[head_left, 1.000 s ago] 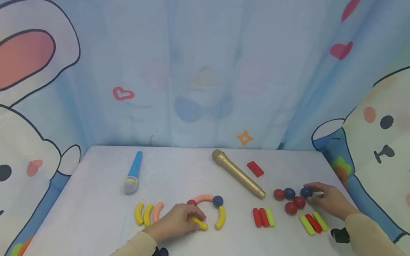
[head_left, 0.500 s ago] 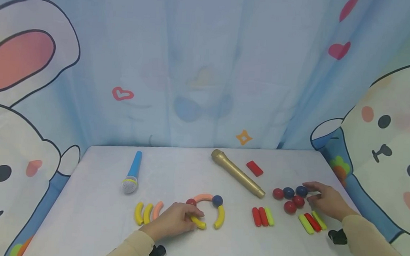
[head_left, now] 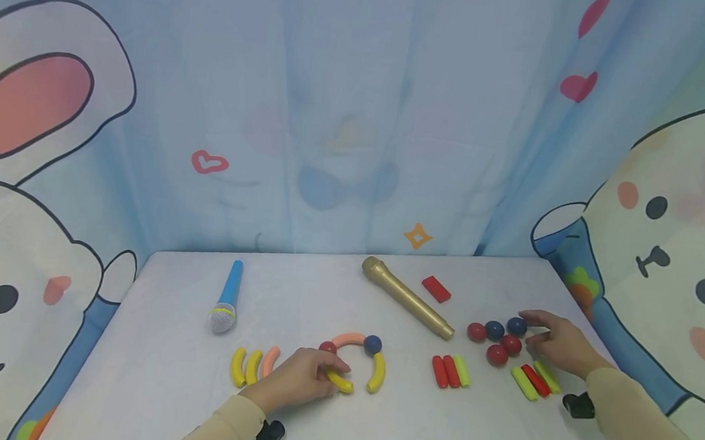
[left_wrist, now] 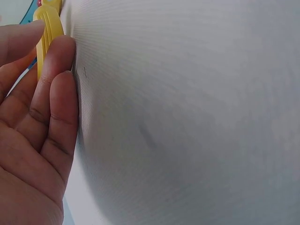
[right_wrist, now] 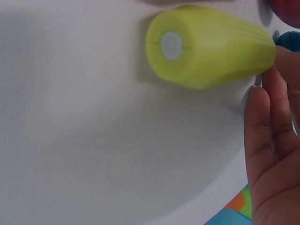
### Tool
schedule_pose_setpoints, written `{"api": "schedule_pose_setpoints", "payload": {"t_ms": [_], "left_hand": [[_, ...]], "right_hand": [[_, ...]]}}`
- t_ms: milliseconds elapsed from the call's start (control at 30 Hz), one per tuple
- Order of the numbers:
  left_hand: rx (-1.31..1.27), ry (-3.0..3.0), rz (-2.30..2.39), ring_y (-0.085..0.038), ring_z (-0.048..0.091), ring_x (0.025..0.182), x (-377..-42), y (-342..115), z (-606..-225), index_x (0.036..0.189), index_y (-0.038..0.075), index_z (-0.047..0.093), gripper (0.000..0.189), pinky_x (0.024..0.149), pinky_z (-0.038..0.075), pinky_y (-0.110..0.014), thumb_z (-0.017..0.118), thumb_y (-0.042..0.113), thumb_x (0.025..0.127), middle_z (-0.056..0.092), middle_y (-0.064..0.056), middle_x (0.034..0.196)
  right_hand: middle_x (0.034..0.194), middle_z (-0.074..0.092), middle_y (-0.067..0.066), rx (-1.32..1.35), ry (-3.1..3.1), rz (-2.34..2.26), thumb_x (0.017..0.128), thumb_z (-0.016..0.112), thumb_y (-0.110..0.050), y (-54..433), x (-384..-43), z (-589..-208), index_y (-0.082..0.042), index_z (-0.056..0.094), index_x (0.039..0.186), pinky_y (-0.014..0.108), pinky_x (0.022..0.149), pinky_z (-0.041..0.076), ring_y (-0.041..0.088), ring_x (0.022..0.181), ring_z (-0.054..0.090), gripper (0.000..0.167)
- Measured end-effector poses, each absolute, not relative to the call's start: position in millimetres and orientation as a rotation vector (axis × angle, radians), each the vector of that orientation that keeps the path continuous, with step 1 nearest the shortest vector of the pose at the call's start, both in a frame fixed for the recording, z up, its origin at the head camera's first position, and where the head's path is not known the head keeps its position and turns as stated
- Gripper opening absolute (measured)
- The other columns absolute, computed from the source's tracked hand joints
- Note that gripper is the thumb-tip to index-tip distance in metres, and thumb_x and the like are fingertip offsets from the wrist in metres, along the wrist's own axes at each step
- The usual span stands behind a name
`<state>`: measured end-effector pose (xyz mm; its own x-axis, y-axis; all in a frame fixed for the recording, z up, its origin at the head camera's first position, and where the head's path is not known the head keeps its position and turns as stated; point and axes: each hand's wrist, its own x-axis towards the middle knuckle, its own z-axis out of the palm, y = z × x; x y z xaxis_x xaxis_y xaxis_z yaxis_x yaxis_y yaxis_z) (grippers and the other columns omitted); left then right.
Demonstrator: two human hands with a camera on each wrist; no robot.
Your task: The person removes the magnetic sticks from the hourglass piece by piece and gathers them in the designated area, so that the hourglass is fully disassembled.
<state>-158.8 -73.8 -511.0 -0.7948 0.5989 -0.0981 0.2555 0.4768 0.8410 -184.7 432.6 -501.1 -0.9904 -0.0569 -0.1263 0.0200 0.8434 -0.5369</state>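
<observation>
My left hand (head_left: 298, 378) pinches a yellow curved rod (head_left: 341, 383) between thumb and fingers, low on the table; its ribbed side shows in the left wrist view. Its far end lies under my fingers near a red ball (head_left: 328, 347). From that ball an arc runs through a salmon curved rod (head_left: 350, 339) and a blue ball (head_left: 372, 345) to another yellow curved rod (head_left: 376, 373). At the right, my right hand (head_left: 565, 345) has thumb and forefinger parted beside a dark blue ball (head_left: 516, 326). That ball sits among several red and blue balls.
Two yellow curved rods (head_left: 253, 367) and a salmon one (head_left: 270, 361) lie left. Short red and yellow-green rods (head_left: 451, 371) lie right, more (head_left: 536, 382) below my right hand. A blue toy microphone (head_left: 228, 298), gold microphone-shaped tube (head_left: 408, 297) and red block (head_left: 436, 288) lie behind.
The dark blue ball near my right hand has shifted slightly left, away from the fingertips and closer to the other balls. My left hand keeps its pinch on the yellow curved rod.
</observation>
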Motion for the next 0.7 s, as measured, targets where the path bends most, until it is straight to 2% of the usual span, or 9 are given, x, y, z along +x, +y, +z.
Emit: {"api": "schedule_pose_setpoints", "payload": {"t_ms": [333, 700], "left_hand": [[0.726, 2.344, 1.242, -0.006, 0.058, 0.076, -159, -74, -511, 0.115, 0.016, 0.074, 0.035, 0.071, 0.051, -0.023, 0.078, 0.001, 0.083, 0.07, 0.013, 0.11], [0.694, 2.359, 1.211, -0.007, 0.055, 0.07, -159, -74, -511, 0.115, 0.019, 0.074, 0.039, 0.065, 0.048, -0.022, 0.078, 0.0, 0.082, 0.069, 0.014, 0.105]], "right_hand": [[0.134, 0.045, 0.038, -0.009, 2.869, -0.853, 0.089, 0.067, -0.005, 436, -183, -497, 0.008, 0.042, 0.142, 0.059, 0.082, 0.053, 0.056, 0.109, 0.055, 0.06], [0.134, 0.046, 0.038, -0.001, 2.872, -0.832, 0.088, 0.07, -0.004, 447, -184, -502, 0.008, 0.04, 0.142, 0.061, 0.083, 0.053, 0.054, 0.107, 0.058, 0.063]]}}
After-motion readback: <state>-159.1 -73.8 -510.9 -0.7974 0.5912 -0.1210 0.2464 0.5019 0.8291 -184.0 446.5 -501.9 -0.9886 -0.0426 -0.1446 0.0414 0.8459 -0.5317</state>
